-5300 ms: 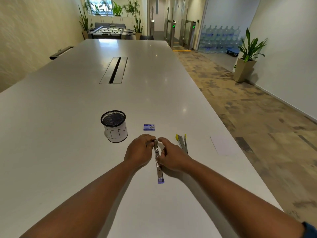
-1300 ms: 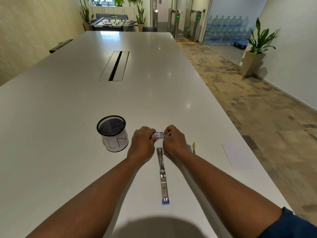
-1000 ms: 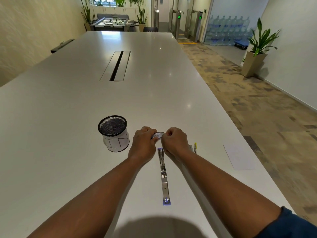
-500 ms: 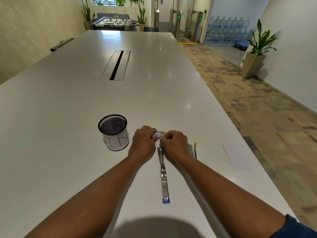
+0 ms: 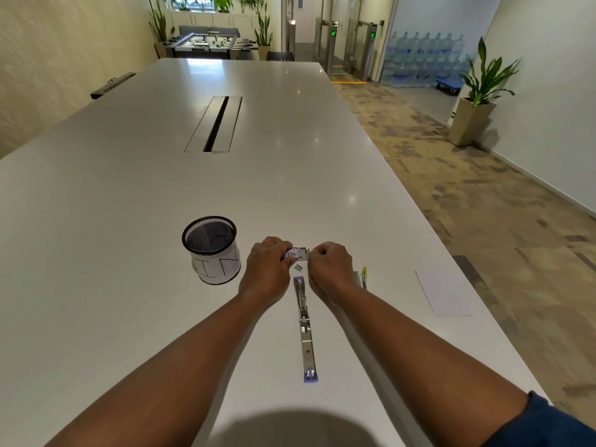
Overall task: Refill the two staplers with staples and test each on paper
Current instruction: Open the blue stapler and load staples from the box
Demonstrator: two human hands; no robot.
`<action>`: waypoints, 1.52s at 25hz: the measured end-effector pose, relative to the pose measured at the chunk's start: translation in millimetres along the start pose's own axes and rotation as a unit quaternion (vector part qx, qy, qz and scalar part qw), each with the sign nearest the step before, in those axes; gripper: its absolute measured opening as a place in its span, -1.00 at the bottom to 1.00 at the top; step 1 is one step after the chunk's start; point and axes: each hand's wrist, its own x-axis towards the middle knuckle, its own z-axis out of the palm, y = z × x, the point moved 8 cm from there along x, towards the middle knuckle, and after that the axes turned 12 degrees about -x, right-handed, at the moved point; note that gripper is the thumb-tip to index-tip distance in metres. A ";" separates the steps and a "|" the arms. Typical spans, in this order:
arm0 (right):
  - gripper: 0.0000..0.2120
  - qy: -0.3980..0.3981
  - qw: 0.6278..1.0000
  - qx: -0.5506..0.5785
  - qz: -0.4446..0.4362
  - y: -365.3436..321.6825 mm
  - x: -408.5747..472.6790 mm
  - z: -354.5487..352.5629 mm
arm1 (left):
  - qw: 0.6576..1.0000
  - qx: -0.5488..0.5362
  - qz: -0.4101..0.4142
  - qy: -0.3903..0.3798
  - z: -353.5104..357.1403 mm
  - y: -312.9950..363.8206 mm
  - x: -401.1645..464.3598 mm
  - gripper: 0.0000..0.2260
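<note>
I am at the refill step for the first stapler, judging by how things lie. The long, glossy white table [image 5: 129, 204] carries everything. The purple-tipped stapler [image 5: 304, 327] lies swung open flat, its steel channel bare. My left hand [image 5: 267, 272] grips the small cardboard staple box [image 5: 295, 254]; my right hand [image 5: 329, 267] pinches its inner tray. Next I need to draw out one brittle strip and seat it squarely in the channel.
</note>
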 end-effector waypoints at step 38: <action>-0.95 -0.079 0.995 -0.006 -0.058 -6.9 -10.5 4.5 | 0.999 -0.045 -0.002 -0.007 -1.4 1.3 0.1 -0.78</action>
